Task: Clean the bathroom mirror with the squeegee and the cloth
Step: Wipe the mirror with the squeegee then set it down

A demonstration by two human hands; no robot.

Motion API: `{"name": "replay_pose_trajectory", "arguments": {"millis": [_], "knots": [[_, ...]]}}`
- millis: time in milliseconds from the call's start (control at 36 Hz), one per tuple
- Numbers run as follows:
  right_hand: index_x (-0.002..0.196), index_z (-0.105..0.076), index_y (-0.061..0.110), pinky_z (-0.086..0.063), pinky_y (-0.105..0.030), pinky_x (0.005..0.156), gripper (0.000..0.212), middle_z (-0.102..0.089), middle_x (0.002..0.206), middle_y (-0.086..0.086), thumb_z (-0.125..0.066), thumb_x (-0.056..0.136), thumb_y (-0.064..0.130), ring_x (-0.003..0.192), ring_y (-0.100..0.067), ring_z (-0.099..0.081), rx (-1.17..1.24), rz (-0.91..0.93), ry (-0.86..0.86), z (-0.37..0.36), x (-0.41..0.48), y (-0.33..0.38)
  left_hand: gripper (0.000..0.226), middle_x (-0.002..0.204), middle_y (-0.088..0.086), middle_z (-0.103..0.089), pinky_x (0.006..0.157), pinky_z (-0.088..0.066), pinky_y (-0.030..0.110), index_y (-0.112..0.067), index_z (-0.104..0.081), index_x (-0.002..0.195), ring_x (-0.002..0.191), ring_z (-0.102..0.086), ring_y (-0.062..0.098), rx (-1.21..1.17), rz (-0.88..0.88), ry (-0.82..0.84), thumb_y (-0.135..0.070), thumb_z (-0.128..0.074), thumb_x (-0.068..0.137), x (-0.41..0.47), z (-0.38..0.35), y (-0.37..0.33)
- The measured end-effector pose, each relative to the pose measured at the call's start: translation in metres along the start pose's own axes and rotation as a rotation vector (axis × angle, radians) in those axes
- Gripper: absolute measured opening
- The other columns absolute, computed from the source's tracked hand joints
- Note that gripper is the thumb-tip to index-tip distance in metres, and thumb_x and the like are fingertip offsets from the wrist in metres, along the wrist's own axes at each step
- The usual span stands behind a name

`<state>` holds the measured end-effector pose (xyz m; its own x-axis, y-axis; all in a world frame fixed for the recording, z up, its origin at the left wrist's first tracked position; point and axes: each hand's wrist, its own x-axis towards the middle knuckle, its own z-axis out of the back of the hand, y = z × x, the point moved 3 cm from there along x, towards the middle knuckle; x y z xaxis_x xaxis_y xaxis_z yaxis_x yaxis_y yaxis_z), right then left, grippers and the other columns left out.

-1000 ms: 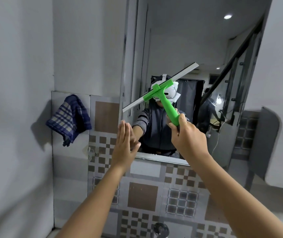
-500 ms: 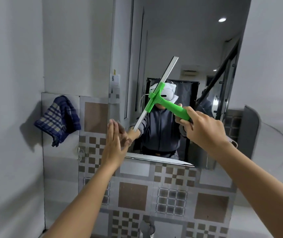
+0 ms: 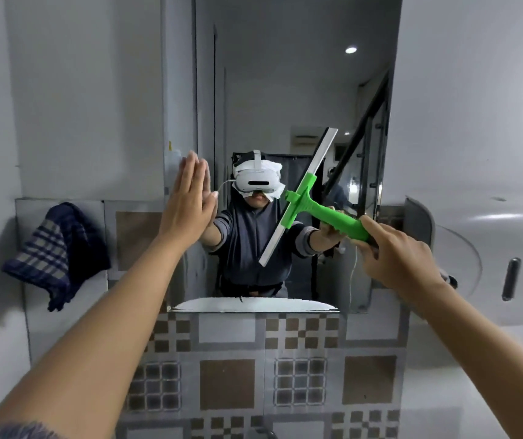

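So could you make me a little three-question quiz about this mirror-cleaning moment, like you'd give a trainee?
1. True or false: the squeegee is held in the right hand.
2. Where is the checked cloth?
A. draped over the left hand
B. hanging on the wall left of the mirror
C. lying on the tiled ledge
3. Fill in: the left hand is ____ (open and flat / closed in a fist) near the left edge of the mirror.

Key
1. True; the right hand grips the green handle, and the blade slants across the glass.
2. B; neither hand touches the cloth.
3. Open and flat, fingers pointing up.
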<state>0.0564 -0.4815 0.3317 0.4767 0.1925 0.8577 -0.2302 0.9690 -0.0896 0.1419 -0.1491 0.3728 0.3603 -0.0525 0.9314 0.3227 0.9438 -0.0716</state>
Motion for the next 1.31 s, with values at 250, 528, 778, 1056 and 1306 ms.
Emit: {"name": "replay_pose_trajectory", "arguments": {"millis": [250, 528, 778, 1056, 1306], "knots": [[0.126, -0.05, 0.008, -0.047, -0.037, 0.051, 0.042, -0.069, 0.101, -0.013, -0.059, 0.088, 0.023, 0.08, -0.037, -0.063, 0.156, -0.241, -0.012, -0.026, -0.043, 0.021, 0.068, 0.156, 0.004, 0.006, 0.117, -0.013, 0.037, -0.012, -0.002, 0.146, 0.139, 0.011, 0.011, -0.038, -0.092, 0.044, -0.033, -0.042, 0.095, 0.005, 0.006, 0.006], [0.129, -0.048, 0.005, -0.031, -0.021, 0.042, 0.045, -0.065, 0.08, -0.011, -0.059, 0.088, 0.02, 0.054, -0.024, -0.053, 0.332, -0.47, -0.022, -0.056, -0.083, 0.055, 0.07, 0.156, 0.007, 0.003, 0.114, -0.024, 0.042, -0.012, -0.004, 0.146, 0.139, 0.01, 0.011, -0.069, -0.149, 0.069, -0.03, -0.048, 0.094, 0.006, 0.008, 0.013], [0.13, -0.047, 0.009, -0.029, -0.021, 0.041, 0.042, -0.066, 0.084, -0.012, -0.054, 0.091, 0.025, 0.055, -0.023, -0.057, 0.409, -0.616, -0.013, -0.07, -0.105, 0.085, 0.067, 0.156, 0.011, 0.001, 0.115, -0.012, 0.037, -0.008, -0.009, 0.146, 0.143, 0.001, 0.024, -0.1, -0.16, 0.058, -0.026, -0.048, 0.094, 0.006, 0.008, 0.012], [0.092, -0.052, 0.008, -0.041, -0.033, 0.041, 0.014, -0.053, 0.059, -0.004, -0.049, 0.093, 0.022, 0.043, -0.016, -0.044, 0.701, -0.845, -0.094, -0.079, -0.11, 0.15, 0.067, 0.156, 0.009, 0.0, 0.117, -0.013, 0.045, -0.009, -0.01, 0.146, 0.143, -0.002, 0.026, -0.102, -0.232, 0.104, -0.023, -0.05, 0.093, -0.004, 0.006, 0.021], [0.084, -0.05, 0.007, -0.035, -0.031, 0.04, 0.016, -0.047, 0.058, -0.006, -0.048, 0.094, 0.019, 0.043, -0.014, -0.038, 0.892, -0.936, -0.212, -0.094, -0.104, 0.212, 0.066, 0.156, 0.008, 0.0, 0.116, -0.015, 0.037, -0.008, -0.009, 0.146, 0.144, -0.002, 0.024, -0.095, -0.31, 0.139, -0.024, -0.047, 0.095, -0.009, 0.013, 0.032]]}}
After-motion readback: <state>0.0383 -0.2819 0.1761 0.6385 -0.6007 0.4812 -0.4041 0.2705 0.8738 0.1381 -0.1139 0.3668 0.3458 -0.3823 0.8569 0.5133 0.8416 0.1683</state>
